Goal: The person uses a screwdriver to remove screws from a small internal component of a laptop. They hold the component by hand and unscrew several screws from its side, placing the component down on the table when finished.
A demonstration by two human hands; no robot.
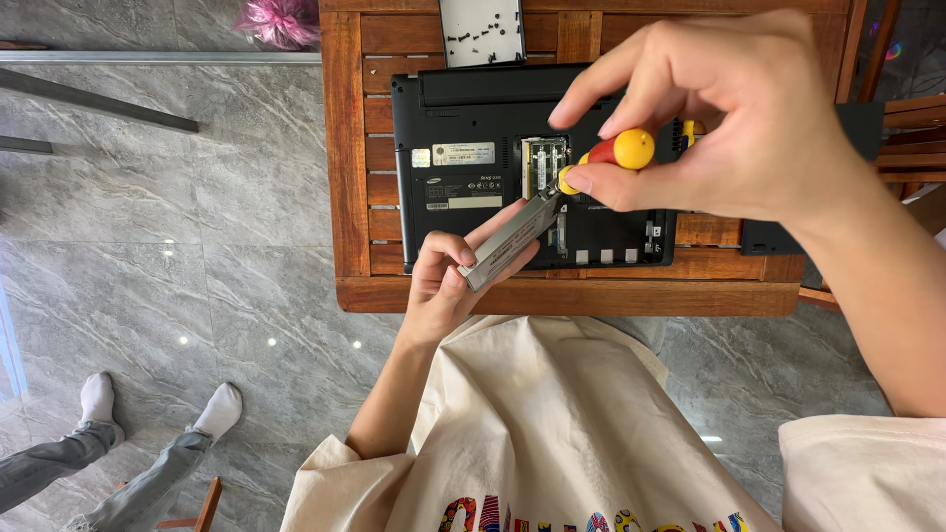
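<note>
Beyond and to the left of both hands spreads a grey marbled floor (197, 197), where another person's legs in jeans and white socks (118, 433) stretch out well apart from the work; a slatted wooden table (552, 296) fills the space under and ahead of the hands. On it, directly beneath them, lies a black laptop (463, 128) turned bottom-up with its covers off, and past it, at the far edge, sits a pale tray holding small dark screws (481, 32). A separate black panel (788, 236) rests just right of the laptop, under the right wrist

The left hand (443, 286) is curled around the near end of a flat silver drive (510, 239), thumb on top, fingers below. The drive's long axis slants up and away from this hand toward the right hand, its far end over the open bay. The right hand (729, 118), the nearer to that far end, pinches a red-and-yellow screwdriver (606, 158) between thumb and fingertips; the tip seems to meet the drive's far corner, though the contact itself is too small to confirm
</note>
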